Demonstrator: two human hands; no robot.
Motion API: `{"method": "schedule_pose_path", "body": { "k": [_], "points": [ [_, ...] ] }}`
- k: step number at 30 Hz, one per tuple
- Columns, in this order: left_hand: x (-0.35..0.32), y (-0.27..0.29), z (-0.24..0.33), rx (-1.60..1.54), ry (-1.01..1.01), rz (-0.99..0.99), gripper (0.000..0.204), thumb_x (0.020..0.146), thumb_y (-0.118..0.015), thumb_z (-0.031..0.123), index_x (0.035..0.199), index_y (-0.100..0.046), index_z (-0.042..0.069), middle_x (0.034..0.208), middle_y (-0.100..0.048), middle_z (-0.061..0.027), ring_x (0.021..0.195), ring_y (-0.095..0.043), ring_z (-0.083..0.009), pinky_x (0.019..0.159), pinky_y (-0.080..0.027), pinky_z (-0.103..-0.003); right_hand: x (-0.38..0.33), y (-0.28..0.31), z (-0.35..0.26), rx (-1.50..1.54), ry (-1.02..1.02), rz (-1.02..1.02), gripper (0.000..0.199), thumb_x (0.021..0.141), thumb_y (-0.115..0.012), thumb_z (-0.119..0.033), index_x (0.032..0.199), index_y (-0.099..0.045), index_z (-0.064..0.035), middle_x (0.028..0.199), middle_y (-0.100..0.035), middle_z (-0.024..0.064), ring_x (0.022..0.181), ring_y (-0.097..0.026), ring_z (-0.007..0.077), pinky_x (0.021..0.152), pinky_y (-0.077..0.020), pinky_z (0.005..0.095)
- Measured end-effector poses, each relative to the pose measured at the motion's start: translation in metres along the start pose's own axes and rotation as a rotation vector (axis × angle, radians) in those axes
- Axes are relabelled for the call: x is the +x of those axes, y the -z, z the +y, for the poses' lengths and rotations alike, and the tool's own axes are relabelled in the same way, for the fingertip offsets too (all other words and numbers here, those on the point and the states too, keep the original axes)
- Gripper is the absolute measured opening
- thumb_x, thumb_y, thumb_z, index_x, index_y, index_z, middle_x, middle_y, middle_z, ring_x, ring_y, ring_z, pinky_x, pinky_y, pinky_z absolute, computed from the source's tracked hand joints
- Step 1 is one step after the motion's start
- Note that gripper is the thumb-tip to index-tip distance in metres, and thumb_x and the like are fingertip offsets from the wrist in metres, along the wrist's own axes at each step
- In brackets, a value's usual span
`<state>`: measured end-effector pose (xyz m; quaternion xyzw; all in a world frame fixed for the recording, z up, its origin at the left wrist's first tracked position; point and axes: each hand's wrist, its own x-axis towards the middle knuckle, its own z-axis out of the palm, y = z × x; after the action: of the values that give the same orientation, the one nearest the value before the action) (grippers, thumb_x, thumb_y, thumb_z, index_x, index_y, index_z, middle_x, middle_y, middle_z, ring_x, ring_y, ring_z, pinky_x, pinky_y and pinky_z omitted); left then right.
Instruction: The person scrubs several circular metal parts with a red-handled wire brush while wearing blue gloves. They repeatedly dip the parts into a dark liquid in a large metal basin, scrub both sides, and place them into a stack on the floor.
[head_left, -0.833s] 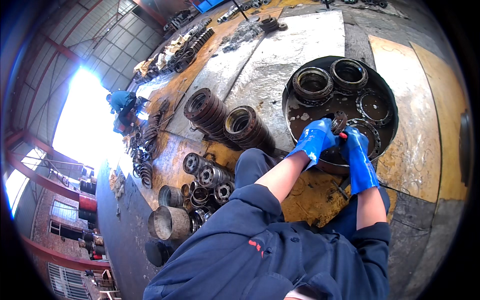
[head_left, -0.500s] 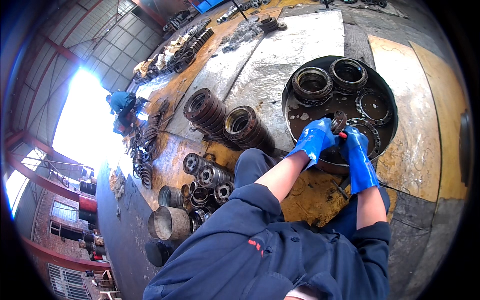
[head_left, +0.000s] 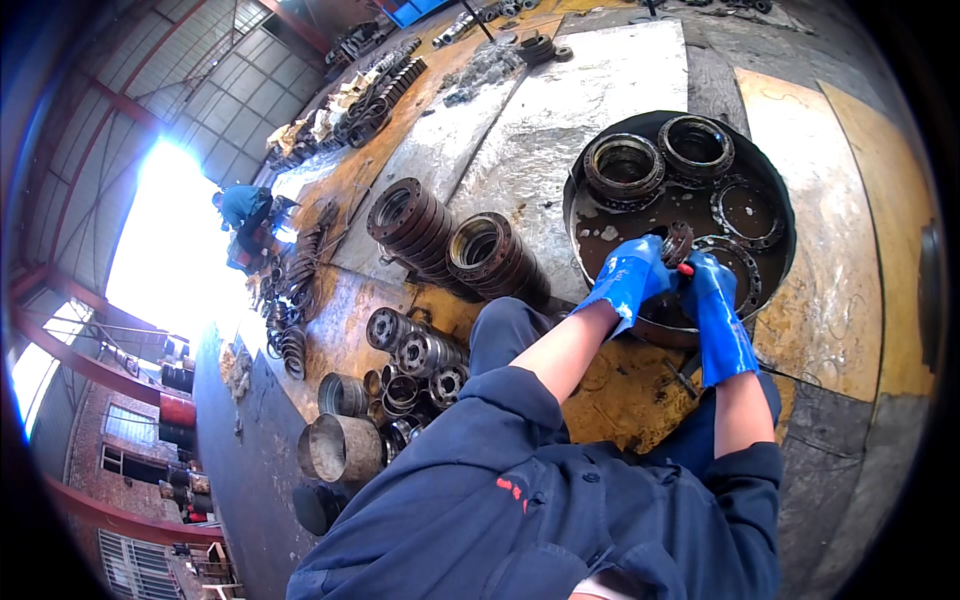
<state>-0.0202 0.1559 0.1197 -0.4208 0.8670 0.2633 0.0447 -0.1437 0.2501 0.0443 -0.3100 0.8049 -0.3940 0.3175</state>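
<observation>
Over the near side of a round black tub of murky liquid, both my hands work in blue rubber gloves. My left hand grips a small dark ring-shaped metal part. Close beside it, my right hand is closed around a tool with a red end; its kind and working end are hidden. Inside the tub, a thick flanged ring and another flanged ring sit at the far side. A thin flat ring lies to the right, with a second one partly behind my right hand.
Left of the tub rise two stacks of rusty flanges, one beside the other. Cylindrical metal parts and a wide sleeve stand near my left side. A co-worker bends over parts farther left. A tool lies below the tub.
</observation>
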Motion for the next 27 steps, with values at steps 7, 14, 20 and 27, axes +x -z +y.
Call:
{"method": "schedule_pose_path", "body": {
  "k": [7, 14, 20, 27],
  "points": [
    [0.001, 0.000, 0.002, -0.016, 0.010, -0.008, 0.064, 0.074, -0.090, 0.042, 0.125, -0.073, 0.006, 0.124, -0.074, -0.0241, 0.118, -0.070, -0.0412, 0.099, -0.058, -0.048, 0.014, -0.012, 0.013, 0.523, -0.141, 0.078, 0.024, 0.096, -0.067, -0.022, 0.095, -0.079, -0.0017, 0.081, -0.077, 0.0128, 0.069, -0.073, 0.0198, 0.059, -0.0550, 0.0371],
    [0.003, -0.003, -0.002, -0.022, -0.008, -0.003, 0.064, 0.075, -0.090, 0.039, 0.126, -0.073, 0.005, 0.124, -0.073, -0.0247, 0.118, -0.070, -0.0417, 0.099, -0.058, -0.048, 0.024, -0.017, 0.022, 0.608, -0.190, 0.034, 0.021, 0.095, -0.069, -0.023, 0.100, -0.080, -0.0061, 0.087, -0.079, 0.0116, 0.074, -0.074, 0.0197, 0.064, -0.0576, 0.0368],
    [0.002, -0.002, 0.008, -0.013, -0.012, 0.011, 0.061, 0.076, -0.089, 0.038, 0.126, -0.073, 0.006, 0.123, -0.073, -0.0256, 0.117, -0.070, -0.0425, 0.099, -0.059, -0.048, 0.035, -0.011, 0.049, -0.170, 0.246, 0.089, 0.013, 0.091, -0.074, -0.014, 0.104, -0.077, -0.0118, 0.101, -0.077, 0.0117, 0.089, -0.074, 0.0251, 0.077, -0.0583, 0.0360],
    [0.002, -0.009, -0.006, -0.022, -0.027, 0.045, 0.060, 0.078, -0.088, 0.039, 0.125, -0.073, 0.005, 0.123, -0.073, -0.0255, 0.116, -0.070, -0.0429, 0.098, -0.059, -0.049, 0.009, -0.008, 0.026, -0.537, 0.339, 0.140, 0.016, 0.091, -0.071, -0.010, 0.106, -0.077, -0.0138, 0.107, -0.076, 0.0123, 0.095, -0.073, 0.0252, 0.081, -0.0578, 0.0367]
  ]
}}
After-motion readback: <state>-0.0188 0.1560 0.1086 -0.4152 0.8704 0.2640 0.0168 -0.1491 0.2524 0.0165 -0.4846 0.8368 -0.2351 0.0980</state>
